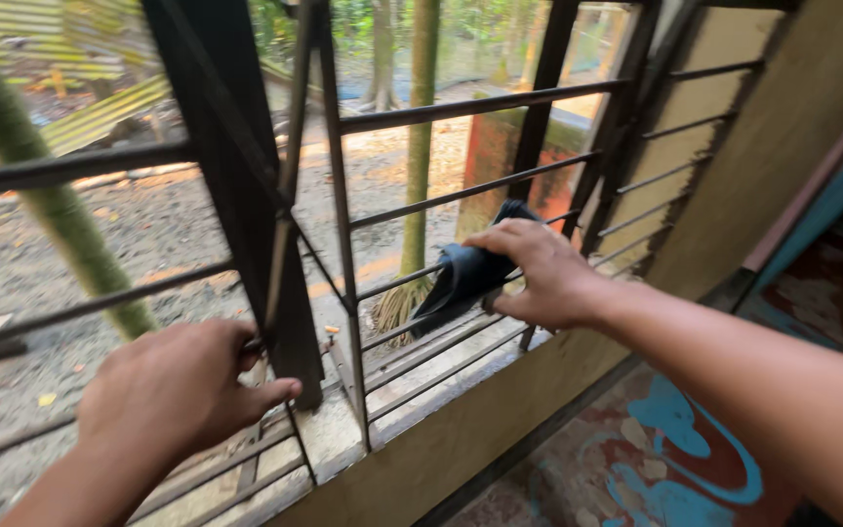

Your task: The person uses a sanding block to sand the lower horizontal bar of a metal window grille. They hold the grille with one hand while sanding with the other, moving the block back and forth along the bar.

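The right hand [539, 273] presses a dark cloth [465, 273] on the far window bars [470, 190], fingers clamped on it. The left hand [173, 390] grips a near bar, fingers closed. If the grip loosens, the cloth could slip outside.

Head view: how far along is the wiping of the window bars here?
Done: cannot tell; no bar looks visibly cleaner than another. In hand: the right hand presses a crumpled dark cloth against the dark metal window bars, while the left hand grips a lower bar. Left: apparently the upper bars, untouched by the cloth.
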